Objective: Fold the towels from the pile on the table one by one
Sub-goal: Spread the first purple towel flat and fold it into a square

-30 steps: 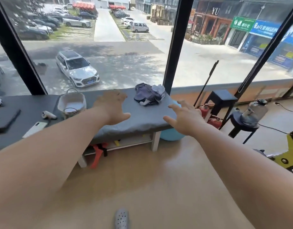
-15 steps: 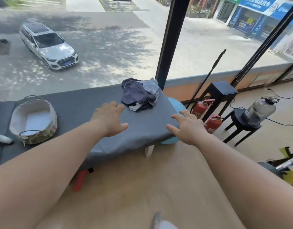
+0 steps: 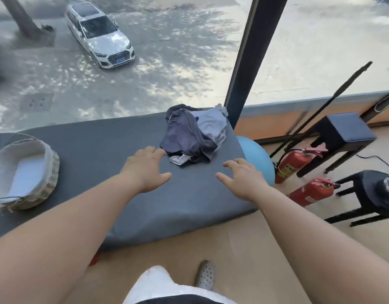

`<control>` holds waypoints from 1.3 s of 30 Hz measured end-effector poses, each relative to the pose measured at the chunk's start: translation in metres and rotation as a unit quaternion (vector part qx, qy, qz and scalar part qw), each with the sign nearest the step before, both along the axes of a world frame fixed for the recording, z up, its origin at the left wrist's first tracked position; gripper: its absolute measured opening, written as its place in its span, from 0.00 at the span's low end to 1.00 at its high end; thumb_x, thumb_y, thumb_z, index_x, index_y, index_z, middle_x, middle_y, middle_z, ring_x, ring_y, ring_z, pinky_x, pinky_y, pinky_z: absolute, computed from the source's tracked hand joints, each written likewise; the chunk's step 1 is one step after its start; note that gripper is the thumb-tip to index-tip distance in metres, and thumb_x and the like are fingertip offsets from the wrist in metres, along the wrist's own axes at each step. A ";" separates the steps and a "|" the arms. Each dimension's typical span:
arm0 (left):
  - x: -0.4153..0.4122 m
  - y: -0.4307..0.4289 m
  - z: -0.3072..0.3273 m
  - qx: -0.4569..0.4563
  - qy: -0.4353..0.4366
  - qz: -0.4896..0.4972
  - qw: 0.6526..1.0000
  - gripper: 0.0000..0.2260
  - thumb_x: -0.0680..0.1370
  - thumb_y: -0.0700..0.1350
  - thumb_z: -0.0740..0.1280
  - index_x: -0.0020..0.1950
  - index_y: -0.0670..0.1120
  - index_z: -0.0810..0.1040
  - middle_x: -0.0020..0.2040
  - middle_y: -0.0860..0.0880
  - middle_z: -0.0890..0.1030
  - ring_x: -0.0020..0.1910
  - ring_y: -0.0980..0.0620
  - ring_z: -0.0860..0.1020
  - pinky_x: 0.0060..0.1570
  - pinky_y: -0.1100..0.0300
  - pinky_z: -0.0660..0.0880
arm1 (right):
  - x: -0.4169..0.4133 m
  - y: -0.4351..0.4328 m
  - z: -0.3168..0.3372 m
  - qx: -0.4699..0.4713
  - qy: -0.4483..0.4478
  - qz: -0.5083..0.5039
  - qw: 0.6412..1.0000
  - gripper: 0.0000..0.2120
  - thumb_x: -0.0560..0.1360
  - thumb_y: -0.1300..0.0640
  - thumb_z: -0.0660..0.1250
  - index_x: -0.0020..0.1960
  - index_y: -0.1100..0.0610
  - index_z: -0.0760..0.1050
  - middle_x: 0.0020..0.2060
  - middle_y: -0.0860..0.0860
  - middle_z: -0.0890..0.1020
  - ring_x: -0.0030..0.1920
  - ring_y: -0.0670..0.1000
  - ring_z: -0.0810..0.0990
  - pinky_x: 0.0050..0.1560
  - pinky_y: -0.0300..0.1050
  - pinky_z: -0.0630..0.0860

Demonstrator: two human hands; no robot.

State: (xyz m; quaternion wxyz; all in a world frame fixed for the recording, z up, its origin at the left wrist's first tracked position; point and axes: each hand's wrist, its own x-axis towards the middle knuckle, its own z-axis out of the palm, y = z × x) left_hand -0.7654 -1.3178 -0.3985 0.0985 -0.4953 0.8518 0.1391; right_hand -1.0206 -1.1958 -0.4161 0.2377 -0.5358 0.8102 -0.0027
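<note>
A crumpled pile of towels [image 3: 194, 133], dark blue, light grey and white, lies at the far right end of the grey padded table [image 3: 114, 150], close to the window post. My left hand [image 3: 145, 167] hovers open over the table, its fingertips just short of the pile's near left edge. Open too, my right hand [image 3: 242, 178] hangs over the table's right end, a little nearer to me than the pile. Neither hand holds anything.
A woven basket [image 3: 24, 172] with a white lining stands at the table's left end. Right of the table are a blue ball [image 3: 255, 156], two red fire extinguishers [image 3: 296, 163], a black stool [image 3: 342, 132] and a low round stand. A large window rises behind the table.
I have stepped closer to the table, and the view has tilted down. Both hands have reached forward over the table toward the pile, still open.
</note>
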 end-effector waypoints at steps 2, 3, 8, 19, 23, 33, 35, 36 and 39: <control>-0.016 -0.019 -0.011 0.014 -0.002 0.003 1.000 0.32 0.75 0.63 0.65 0.76 0.53 0.63 0.70 0.49 0.69 0.69 0.45 0.69 0.65 0.47 0.70 | -0.016 -0.025 -0.008 0.004 -0.016 0.002 1.000 0.29 0.79 0.33 0.57 0.75 0.46 0.66 0.74 0.50 0.67 0.73 0.56 0.65 0.70 0.59 0.67; -0.024 -0.029 -0.017 0.018 -0.006 0.001 1.000 0.31 0.75 0.63 0.65 0.76 0.53 0.63 0.69 0.49 0.69 0.68 0.45 0.69 0.64 0.47 0.70 | -0.022 -0.037 -0.013 0.009 -0.024 0.002 1.000 0.29 0.79 0.34 0.57 0.75 0.47 0.66 0.73 0.51 0.67 0.73 0.57 0.65 0.70 0.59 0.67; -0.053 -0.090 -0.049 0.050 -0.007 -0.002 0.999 0.29 0.75 0.62 0.65 0.74 0.53 0.65 0.68 0.50 0.70 0.66 0.46 0.70 0.62 0.50 0.71 | -0.043 -0.091 -0.043 0.044 -0.051 0.006 0.998 0.28 0.80 0.35 0.58 0.75 0.47 0.65 0.73 0.51 0.67 0.72 0.57 0.66 0.70 0.59 0.67; -0.120 -0.199 -0.121 0.132 -0.034 -0.063 0.989 0.29 0.76 0.62 0.63 0.73 0.52 0.64 0.66 0.50 0.70 0.64 0.44 0.70 0.61 0.49 0.71 | -0.070 -0.171 -0.124 0.147 -0.101 -0.031 0.984 0.28 0.79 0.37 0.60 0.75 0.47 0.65 0.73 0.49 0.67 0.72 0.55 0.67 0.69 0.56 0.68; -0.147 -0.223 -0.151 0.151 -0.034 -0.071 0.985 0.31 0.75 0.60 0.64 0.76 0.53 0.62 0.69 0.50 0.68 0.66 0.44 0.69 0.63 0.47 0.71 | -0.075 -0.201 -0.161 0.164 -0.123 -0.007 0.979 0.28 0.79 0.37 0.61 0.76 0.46 0.65 0.76 0.48 0.63 0.74 0.54 0.64 0.71 0.55 0.67; -0.209 -0.289 -0.225 0.082 -0.091 -0.179 0.976 0.34 0.76 0.47 0.66 0.79 0.57 0.57 0.82 0.52 0.50 0.68 0.45 0.67 0.60 0.49 0.70 | -0.075 -0.244 -0.244 0.277 -0.163 0.037 0.946 0.37 0.79 0.35 0.59 0.82 0.49 0.52 0.82 0.52 0.42 0.81 0.57 0.42 0.76 0.60 0.55; -0.212 -0.298 -0.236 0.053 -0.087 -0.192 0.976 0.28 0.74 0.45 0.68 0.74 0.52 0.68 0.77 0.48 0.65 0.66 0.43 0.70 0.62 0.48 0.69 | -0.077 -0.245 -0.254 0.290 -0.159 0.045 0.943 0.37 0.80 0.37 0.58 0.82 0.52 0.50 0.81 0.51 0.41 0.81 0.56 0.41 0.76 0.61 0.56; -0.214 -0.302 -0.240 0.036 -0.073 -0.205 0.975 0.23 0.73 0.43 0.69 0.68 0.49 0.74 0.70 0.46 0.73 0.62 0.43 0.73 0.59 0.48 0.70 | -0.078 -0.246 -0.257 0.294 -0.163 0.048 0.941 0.36 0.81 0.39 0.58 0.82 0.53 0.49 0.82 0.50 0.42 0.81 0.56 0.42 0.75 0.61 0.56; -0.218 -0.307 -0.248 -0.017 -0.031 -0.267 0.963 0.08 0.65 0.35 0.74 0.42 0.44 0.81 0.40 0.45 0.78 0.40 0.41 0.78 0.41 0.51 0.73 | -0.086 -0.251 -0.258 0.279 -0.211 0.025 0.937 0.30 0.82 0.43 0.58 0.79 0.56 0.57 0.80 0.50 0.52 0.79 0.55 0.54 0.73 0.58 0.62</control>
